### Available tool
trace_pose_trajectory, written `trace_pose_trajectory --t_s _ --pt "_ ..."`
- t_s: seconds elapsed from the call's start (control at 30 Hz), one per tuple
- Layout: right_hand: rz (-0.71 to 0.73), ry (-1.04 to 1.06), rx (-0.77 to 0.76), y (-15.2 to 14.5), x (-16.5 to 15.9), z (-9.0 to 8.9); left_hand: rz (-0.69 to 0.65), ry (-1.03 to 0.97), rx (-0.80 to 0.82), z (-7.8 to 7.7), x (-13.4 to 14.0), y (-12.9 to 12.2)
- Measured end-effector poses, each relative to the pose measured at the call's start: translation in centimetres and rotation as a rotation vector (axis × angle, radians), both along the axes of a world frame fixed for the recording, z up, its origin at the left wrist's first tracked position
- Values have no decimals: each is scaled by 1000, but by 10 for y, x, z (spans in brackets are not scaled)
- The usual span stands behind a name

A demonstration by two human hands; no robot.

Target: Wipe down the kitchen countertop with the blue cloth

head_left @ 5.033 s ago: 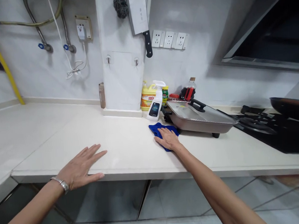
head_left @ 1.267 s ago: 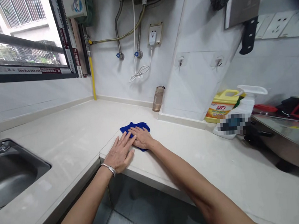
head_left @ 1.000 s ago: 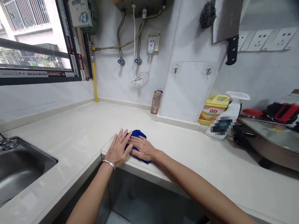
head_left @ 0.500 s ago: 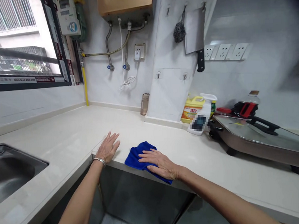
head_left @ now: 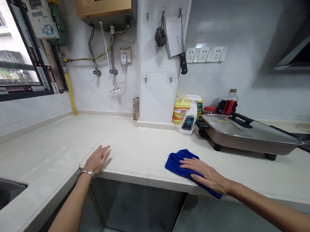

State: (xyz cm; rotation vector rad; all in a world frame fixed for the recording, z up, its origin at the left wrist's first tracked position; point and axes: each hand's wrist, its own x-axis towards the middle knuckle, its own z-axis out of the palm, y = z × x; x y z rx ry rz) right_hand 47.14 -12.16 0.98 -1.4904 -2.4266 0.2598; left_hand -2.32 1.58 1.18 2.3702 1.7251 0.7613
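Observation:
Pressed flat on a blue cloth (head_left: 176, 163), my right hand (head_left: 208, 175) has its fingers stretched out over it and not curled round it. The cloth lies on the white countertop (head_left: 136, 148), and its near corner hangs over the front edge. My left hand (head_left: 97, 161), with a silver bracelet (head_left: 88, 173) at the wrist, rests at the counter's inner corner. Its fingers are extended and it holds nothing.
An electric pan (head_left: 249, 135) with a glass lid stands right of the cloth. Behind are a spray bottle (head_left: 193, 110), a yellow jug (head_left: 179, 109) and a small brown bottle (head_left: 136, 109). A cleaver (head_left: 174, 37) hangs above. A sink (head_left: 8, 193) is at the left.
My right hand has slid the blue cloth rightward along the counter's front edge. My left hand stays by the corner. The view has turned to the right.

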Motion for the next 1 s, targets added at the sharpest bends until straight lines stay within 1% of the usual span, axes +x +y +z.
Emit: trace_pose_trajectory --t_s 0.17,0.23,0.33,0.4,0.47,0.6,0.73,0.83,0.9,1.0 --pt "-81 -12 69 -16 75 -16 12 43 -30 0 0 4" --pt "-155 -26 105 -21 108 -24 29 64 -43 2 2 3" --pt "-311 -53 148 -25 152 -36 68 97 -48 6 5 0" --pt "-420 -73 178 -27 172 -42 70 106 -55 8 7 -1" --pt "-483 -101 204 -27 180 -45 56 106 -67 9 7 -1" --pt "-505 -145 223 -28 173 -44 42 116 -61 9 7 0" --pt "-512 -135 201 -35 150 -39 11 192 -65 9 7 2" --pt "-436 -118 183 -39 116 -33 -2 241 -61 9 7 4" --pt "-359 -106 174 -37 85 -26 4 234 -54 9 6 5" --pt "-243 -88 159 -27 32 -12 11 226 -62 8 7 5"
